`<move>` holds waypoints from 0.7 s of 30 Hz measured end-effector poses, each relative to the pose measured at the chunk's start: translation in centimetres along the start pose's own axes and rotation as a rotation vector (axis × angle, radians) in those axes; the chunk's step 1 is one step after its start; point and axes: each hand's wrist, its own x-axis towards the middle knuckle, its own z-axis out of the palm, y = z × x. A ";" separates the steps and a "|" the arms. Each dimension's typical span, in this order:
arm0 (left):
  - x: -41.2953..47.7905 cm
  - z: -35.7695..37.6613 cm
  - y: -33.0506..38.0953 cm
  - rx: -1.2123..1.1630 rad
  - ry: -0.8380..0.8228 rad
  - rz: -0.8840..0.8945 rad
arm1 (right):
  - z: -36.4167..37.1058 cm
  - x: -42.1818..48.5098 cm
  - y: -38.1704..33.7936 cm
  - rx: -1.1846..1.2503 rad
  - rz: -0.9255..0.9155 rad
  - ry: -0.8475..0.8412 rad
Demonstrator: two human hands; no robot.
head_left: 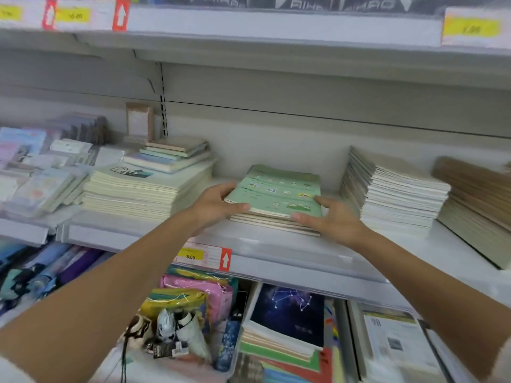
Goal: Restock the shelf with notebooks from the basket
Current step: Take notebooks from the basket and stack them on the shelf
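Gripping green notebooks (279, 192) at centre frame, left hand (215, 208) curls round the stack's left edge, right hand (331, 219) pinches its front-right corner, stack flat on the shelf (249, 240) between cream pile (143, 189) and white pile (398, 194), price tag (203, 257) just below.

Middle shelf (276, 244): four large stacks (green stack (279, 194), cream stack (143, 192), white stack (398, 197), brown stack (475, 194)). Two hands: left hand (215, 210), right hand (331, 219). Three red arrow labels (225, 259). Four yellow price tags (472, 29).
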 end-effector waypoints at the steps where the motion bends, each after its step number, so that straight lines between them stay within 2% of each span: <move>1: -0.1 -0.1 0.0 -0.016 0.011 0.005 | 0.2 0.3 0.2 -0.028 -0.004 0.007; 6: 0.6 0.6 -0.4 0.033 0.084 0.015 | 0.9 1.1 0.7 -0.035 -0.013 0.090; 13: 1.6 1.3 -1.1 0.282 0.210 0.071 | 1.4 1.9 1.2 -0.073 -0.010 0.151; 16: 1.6 1.3 -1.0 0.310 0.187 0.044 | 1.6 1.9 1.2 -0.135 -0.019 0.151; 19: 1.5 1.2 -1.0 0.425 0.117 -0.018 | 1.7 1.6 0.7 -0.297 -0.004 0.150; 21: 0.8 1.2 -0.4 0.509 0.166 -0.044 | 2.0 1.1 0.1 -0.473 -0.054 0.266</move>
